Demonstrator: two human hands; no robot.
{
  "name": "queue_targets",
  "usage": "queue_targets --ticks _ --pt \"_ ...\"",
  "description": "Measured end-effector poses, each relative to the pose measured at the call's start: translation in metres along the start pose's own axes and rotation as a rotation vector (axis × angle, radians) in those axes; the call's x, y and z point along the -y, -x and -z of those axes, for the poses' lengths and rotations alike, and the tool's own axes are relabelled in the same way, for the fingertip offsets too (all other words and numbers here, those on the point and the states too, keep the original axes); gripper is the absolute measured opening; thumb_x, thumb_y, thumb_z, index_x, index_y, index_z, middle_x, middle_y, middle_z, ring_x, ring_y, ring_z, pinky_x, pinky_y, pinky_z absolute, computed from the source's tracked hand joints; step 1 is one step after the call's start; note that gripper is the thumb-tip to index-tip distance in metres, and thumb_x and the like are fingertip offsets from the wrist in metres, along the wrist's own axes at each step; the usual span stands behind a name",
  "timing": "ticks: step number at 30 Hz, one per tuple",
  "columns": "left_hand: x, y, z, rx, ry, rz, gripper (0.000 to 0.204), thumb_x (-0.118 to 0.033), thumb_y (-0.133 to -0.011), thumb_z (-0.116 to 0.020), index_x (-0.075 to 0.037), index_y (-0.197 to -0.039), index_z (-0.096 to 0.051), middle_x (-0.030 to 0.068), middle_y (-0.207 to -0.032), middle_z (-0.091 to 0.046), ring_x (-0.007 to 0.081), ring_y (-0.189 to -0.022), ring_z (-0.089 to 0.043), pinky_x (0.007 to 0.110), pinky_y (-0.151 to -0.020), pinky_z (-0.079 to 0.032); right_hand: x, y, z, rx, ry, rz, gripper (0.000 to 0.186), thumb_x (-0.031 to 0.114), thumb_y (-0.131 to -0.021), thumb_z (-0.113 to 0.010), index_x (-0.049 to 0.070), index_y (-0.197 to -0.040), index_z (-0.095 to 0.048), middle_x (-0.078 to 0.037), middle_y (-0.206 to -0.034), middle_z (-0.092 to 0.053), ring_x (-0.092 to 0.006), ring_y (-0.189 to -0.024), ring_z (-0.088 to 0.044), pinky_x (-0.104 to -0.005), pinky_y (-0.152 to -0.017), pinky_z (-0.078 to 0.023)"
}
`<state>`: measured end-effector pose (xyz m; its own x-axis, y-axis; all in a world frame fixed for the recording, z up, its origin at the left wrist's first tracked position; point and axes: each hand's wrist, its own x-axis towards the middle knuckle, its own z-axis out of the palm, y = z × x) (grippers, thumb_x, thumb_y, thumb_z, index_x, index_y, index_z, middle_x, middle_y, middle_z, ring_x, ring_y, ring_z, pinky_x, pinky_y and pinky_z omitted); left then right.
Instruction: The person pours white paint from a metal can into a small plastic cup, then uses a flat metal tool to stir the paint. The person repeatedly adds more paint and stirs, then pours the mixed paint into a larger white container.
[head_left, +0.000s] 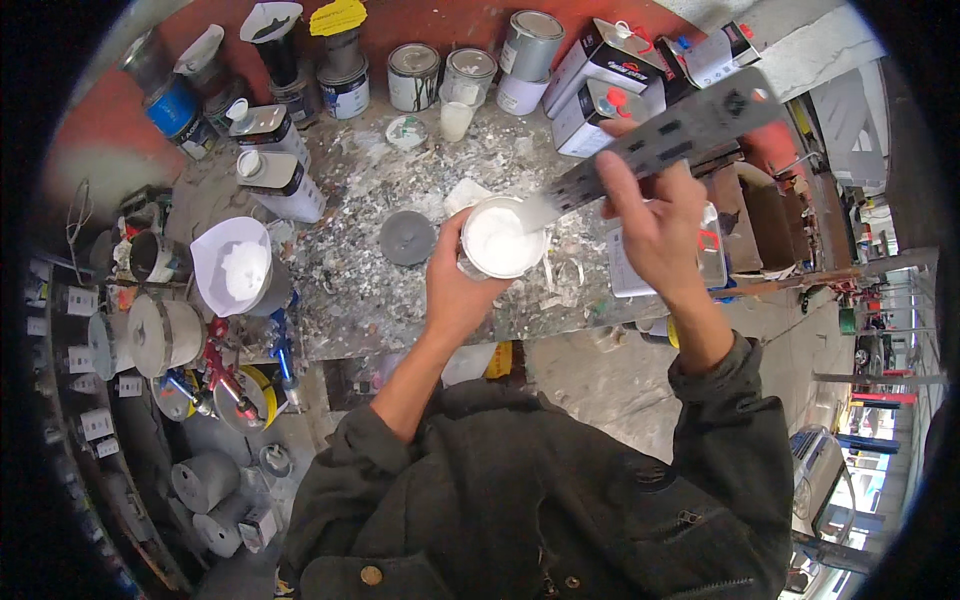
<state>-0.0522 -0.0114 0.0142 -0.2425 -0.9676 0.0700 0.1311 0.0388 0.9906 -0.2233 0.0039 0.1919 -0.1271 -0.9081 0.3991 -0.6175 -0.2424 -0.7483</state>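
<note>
My left hand [455, 280] is wrapped around a small round tub [543, 246] over the workbench. White paint [500, 240] fills much of the tub. Gripped in my right hand [660, 225] is a long flat metal mixing stick [665, 140] with dark markings, slanting down to the left. Its lower end reaches the right rim of the tub, at or in the paint; motion blurs it. A crumpled white paper [466, 194] lies just behind the tub. To the left of the tub sits a round grey lid [407, 238].
The bench [350, 270] is crusted with dried paint. Paint cans [413, 78] and metal solvent tins [605, 75] line the back. A strainer cone [232, 265] with white residue and spray guns [228, 375] are at the left edge. An open cardboard box [765, 215] stands right.
</note>
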Motion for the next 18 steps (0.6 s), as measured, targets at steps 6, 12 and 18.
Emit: queue_targets --ticks 6,12,18 --pt "-0.007 0.001 0.001 0.043 0.038 -0.001 0.09 0.004 -0.065 -0.089 -0.005 -0.143 -0.045 0.008 -0.137 -0.058 0.0214 -0.128 -0.058 0.037 -0.11 -0.047 -0.013 0.008 -0.024 0.121 -0.008 -0.016 0.027 0.013 -0.1 -0.067 -0.001 -0.123 -0.067 -0.001 -0.08 -0.065 -0.0051 -0.064 -0.059 -0.0223 -0.057 -0.048" --pt "-0.012 -0.001 0.006 0.089 0.091 0.039 0.09 0.004 -0.066 -0.089 -0.005 -0.144 -0.046 0.0078 -0.137 -0.059 0.0204 -0.127 -0.058 0.037 -0.109 -0.048 -0.003 0.017 -0.022 0.249 -0.091 -0.052 0.025 0.012 -0.095 -0.071 0.003 -0.119 -0.073 -0.006 -0.077 -0.069 -0.01 -0.063 -0.063 -0.029 -0.058 -0.049" --pt "-0.01 -0.005 0.018 0.132 0.109 0.026 0.083 -0.005 -0.067 -0.091 -0.006 -0.141 -0.052 0.008 -0.129 -0.066 0.0203 -0.118 -0.064 0.036 -0.1 -0.051 0.027 -0.002 0.018 0.446 -0.089 0.074 0.024 0.01 -0.092 -0.075 0.004 -0.116 -0.076 -0.005 -0.083 -0.073 -0.0071 -0.066 -0.059 -0.0252 -0.059 -0.046"
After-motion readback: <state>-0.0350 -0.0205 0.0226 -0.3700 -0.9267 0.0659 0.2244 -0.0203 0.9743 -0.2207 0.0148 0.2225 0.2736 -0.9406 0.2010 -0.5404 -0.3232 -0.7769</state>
